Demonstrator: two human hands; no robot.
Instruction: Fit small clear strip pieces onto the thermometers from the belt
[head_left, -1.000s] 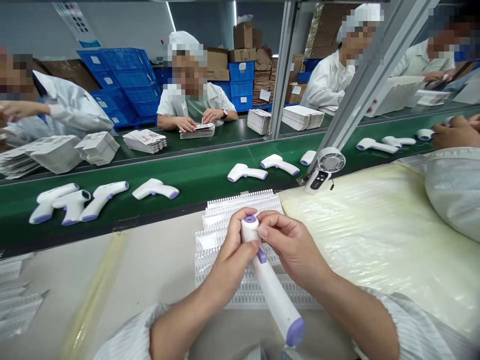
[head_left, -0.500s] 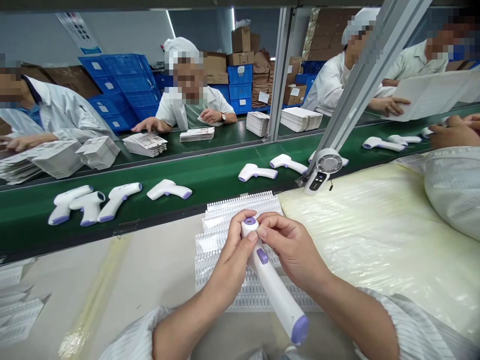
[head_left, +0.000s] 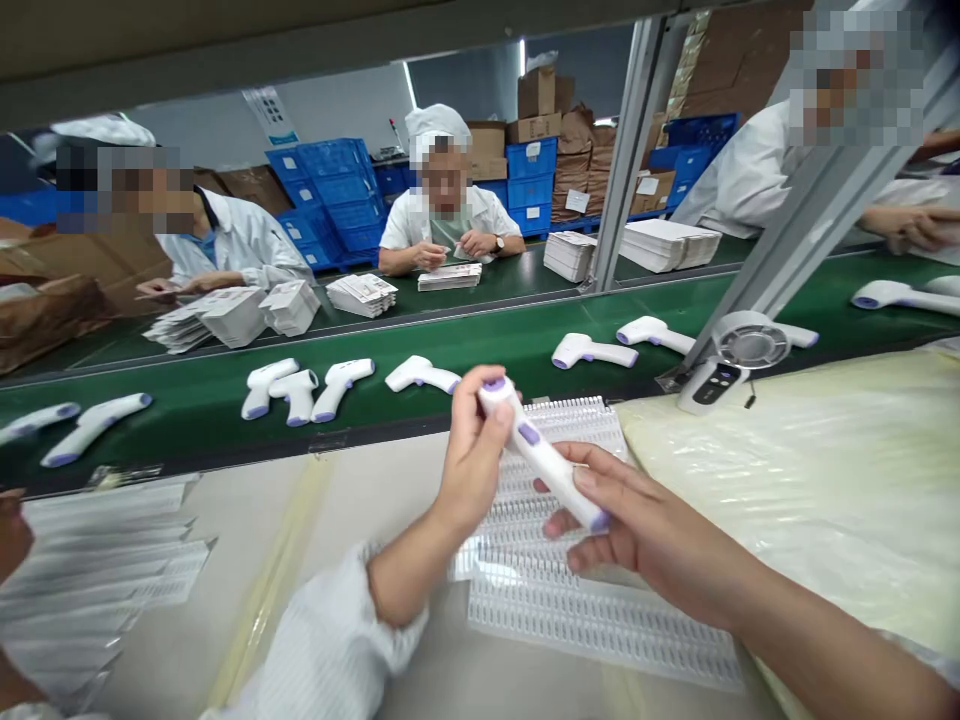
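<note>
A white infrared thermometer (head_left: 553,468) with purple trim is held up in front of me, its handle slanting down to the right. My left hand (head_left: 474,462) is closed round its head end, the thumb lying along the side. Near the purple-capped handle end, my right hand (head_left: 649,515) has its thumb against the handle, with the fingers on both sides of it, some spread below. Beneath both hands lie overlapping sheets of small labels (head_left: 600,620) on the pale table.
Beyond the table runs a green conveyor belt (head_left: 510,350) carrying several more thermometers (head_left: 345,390). A small fan (head_left: 724,360) stands by a slanted metal post. Plastic-wrapped material (head_left: 840,480) covers the right side; more label sheets (head_left: 112,560) lie left. Co-workers sit across, beside paper stacks.
My right hand has moved from the thermometer's head down to its handle end. The thermometer has been raised and tilted flatter. My view has swung left.
</note>
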